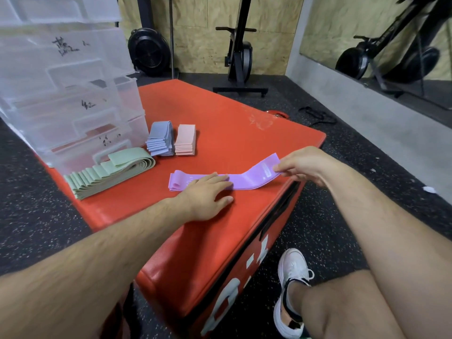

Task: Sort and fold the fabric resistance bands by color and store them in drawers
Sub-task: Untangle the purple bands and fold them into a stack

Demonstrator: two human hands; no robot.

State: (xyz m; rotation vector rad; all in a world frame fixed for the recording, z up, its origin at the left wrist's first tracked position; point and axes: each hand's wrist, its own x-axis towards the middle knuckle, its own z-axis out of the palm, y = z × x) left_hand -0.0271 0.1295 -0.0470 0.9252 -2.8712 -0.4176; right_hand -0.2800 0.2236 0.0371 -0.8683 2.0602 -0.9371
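The left hand [208, 194] is pressing flat on the purple band [244, 178] while the right hand [300, 165] is pinching its raised right end, folding it on the counter [232, 118]; next, carrying that end leftward.

1. The drawer unit [66, 94] is cut off by the top and left frame edges; its handwritten labels are too blurred to read.
2. The left hand [205, 194] covers the middle of the purple band [247, 178].
3. The small print on the band's label is illegible.
4. The lettering on the side of the red box [220, 123] is cut off by the bottom edge.
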